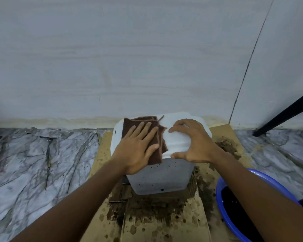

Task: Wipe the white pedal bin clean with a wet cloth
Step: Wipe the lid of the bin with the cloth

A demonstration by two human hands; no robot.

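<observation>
The white pedal bin [160,177] stands on a sheet of cardboard in the middle of the view, its front speckled with dark spots. A brown cloth [143,123] lies spread over the left half of the bin's lid. My left hand [138,147] presses flat on the cloth with straight fingers. My right hand [192,142] grips the right half of the lid, fingers curled over its top and thumb at the front edge.
The cardboard [157,222] under the bin is wet and stained with dark dirt. A blue basin [222,205] of dark water sits at the lower right, partly behind my right forearm. A black furniture leg [285,114] slants at the right. A pale wall stands close behind the bin.
</observation>
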